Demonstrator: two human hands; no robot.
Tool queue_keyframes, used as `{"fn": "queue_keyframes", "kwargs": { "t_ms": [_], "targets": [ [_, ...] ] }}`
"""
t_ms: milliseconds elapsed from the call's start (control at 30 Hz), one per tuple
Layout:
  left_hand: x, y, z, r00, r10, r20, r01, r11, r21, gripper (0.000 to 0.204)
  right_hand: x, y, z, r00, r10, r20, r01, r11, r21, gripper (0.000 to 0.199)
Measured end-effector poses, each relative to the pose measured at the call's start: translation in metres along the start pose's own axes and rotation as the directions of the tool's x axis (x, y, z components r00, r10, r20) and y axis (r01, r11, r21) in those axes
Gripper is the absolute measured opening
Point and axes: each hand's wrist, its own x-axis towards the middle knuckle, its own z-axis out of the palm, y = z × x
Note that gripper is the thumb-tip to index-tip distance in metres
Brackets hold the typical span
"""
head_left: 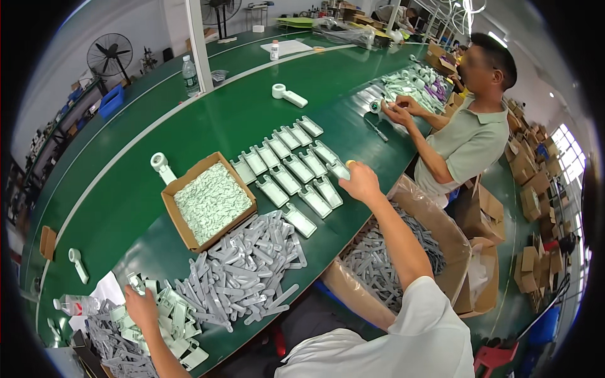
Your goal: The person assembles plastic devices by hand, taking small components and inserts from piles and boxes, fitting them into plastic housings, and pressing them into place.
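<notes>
My left hand (142, 307) is at the lower left, its fingers closed around a pale green plastic part (135, 282). Under and beside it lies a heap of similar pale green parts (178, 320). My right hand (363, 183) reaches out over the table and grips a pale, shallow plastic housing (340, 170) at the right end of the rows. Something yellow (350, 164) shows at its fingertips. Several matching housings (285, 180) lie face up in slanted rows. Grey flat plastic strips (242, 268) are piled between the two hands.
A cardboard box (246, 211) of small pale pieces stands mid-table. Below the table edge, a large lined carton (435, 208) holds grey strips. A co-worker (472, 126) handles a round-headed part at the right. A bottle (79, 305) lies far left; another bottle (190, 75) stands by the post.
</notes>
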Motion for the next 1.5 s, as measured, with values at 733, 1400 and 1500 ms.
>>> {"fn": "queue_keyframes", "kwargs": {
  "t_ms": [733, 1400, 1500],
  "targets": [
    [0.02, -0.024, -0.022, 0.885, -0.294, -0.36, -0.121, 0.602, -0.79, 0.061, -0.092, -0.175, -0.016, 0.898, -0.328, 0.293, 0.276, 0.939, 0.205, 0.033],
    [-0.108, 0.037, 0.002, 0.991, 0.082, 0.104, 0.085, 0.207, -0.975, 0.017, -0.024, -0.236, -0.009, 0.935, -0.352, 0.04, 0.21, 0.642, 0.738, 0.029],
    [-0.13, 0.091, -0.029, 0.971, 0.173, 0.164, 0.156, 0.057, -0.986, 0.024, -0.065, -0.281, -0.035, 0.826, -0.563, 0.015, 0.296, 0.456, 0.839, 0.027]
  ]
}}
